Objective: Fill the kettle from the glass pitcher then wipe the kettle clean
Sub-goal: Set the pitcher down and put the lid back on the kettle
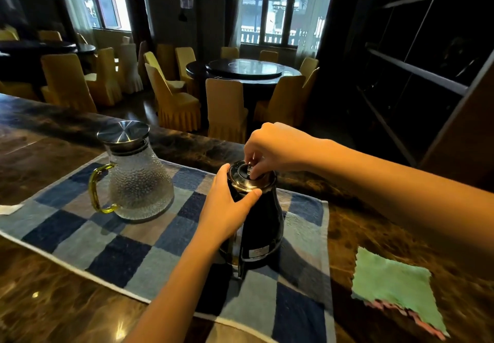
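Kettle lid work, task at its start

Left hand (227,209) grips kettle (256,225) on the towel (80,235); right hand (270,150) pinches its lid knob (250,167). Pitcher (136,179) stands capped beside; cloth (393,283) lies untouched.

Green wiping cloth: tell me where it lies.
In the head view, the green wiping cloth lies on the brown marble counter, right of the checked blue towel.

A blue checked towel (80,235) lies across the glossy brown worktop (53,302). Far beyond it, yellow-covered chairs (226,107) ring a dark round table (195,71) below bright windows (254,2). Dark shelving (417,69) stands at the right.
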